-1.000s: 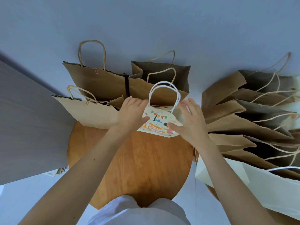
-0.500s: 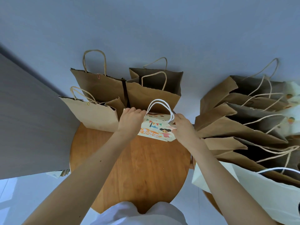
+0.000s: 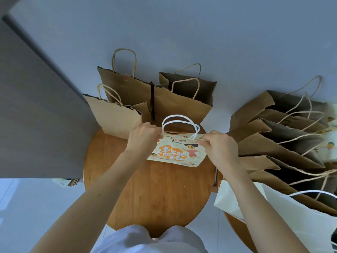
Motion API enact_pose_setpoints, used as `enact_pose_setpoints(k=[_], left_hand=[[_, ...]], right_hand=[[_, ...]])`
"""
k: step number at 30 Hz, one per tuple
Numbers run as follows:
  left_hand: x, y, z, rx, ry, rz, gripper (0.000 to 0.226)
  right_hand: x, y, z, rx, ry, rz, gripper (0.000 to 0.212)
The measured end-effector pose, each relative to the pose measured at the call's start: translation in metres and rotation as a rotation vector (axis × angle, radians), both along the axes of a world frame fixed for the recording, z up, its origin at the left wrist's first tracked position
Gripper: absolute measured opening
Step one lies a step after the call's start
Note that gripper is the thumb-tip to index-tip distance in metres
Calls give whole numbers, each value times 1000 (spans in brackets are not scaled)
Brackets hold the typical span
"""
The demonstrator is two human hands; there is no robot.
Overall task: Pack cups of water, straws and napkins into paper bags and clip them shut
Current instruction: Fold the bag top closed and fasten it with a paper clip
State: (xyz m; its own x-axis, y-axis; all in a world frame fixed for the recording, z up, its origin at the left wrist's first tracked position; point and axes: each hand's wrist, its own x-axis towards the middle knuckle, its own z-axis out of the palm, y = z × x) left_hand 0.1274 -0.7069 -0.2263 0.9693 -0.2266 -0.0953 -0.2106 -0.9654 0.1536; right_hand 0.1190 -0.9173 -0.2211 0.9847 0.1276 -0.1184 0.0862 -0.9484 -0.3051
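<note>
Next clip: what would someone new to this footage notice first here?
The bright printed bag with white handles stands out at the middle of the round wooden table, its top edge gripped by the left hand and right hand. Behind it, brown bags stand at the table's far edge. To the right, a fanned row of more bags leans.

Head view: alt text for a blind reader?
A left hand and right hand grip the top edge of a printed paper bag on a round wooden table. Brown paper bags stand behind it; a pile of bags lies at right.
</note>
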Motion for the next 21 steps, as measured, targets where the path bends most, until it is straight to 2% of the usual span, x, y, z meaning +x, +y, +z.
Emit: enact_pose_setpoints(k=[7,11,14,18,21], left_hand=[[-21,56,6,-132,104,110,25],[-24,78,5,-252,117,32,26],[-23,87,-2,-254,104,-112,25],[-24,99,-9,-266,103,-239,25],[-30,110,-14,-284,128,-242,24]], right_hand=[[-17,47,15,-90,94,125,26],[-32,71,20,-202,112,3,22],[-51,83,24,-259,159,-119,23],[-74,100,23,-271,140,-236,24],[-85,111,22,-255,149,-281,25]])
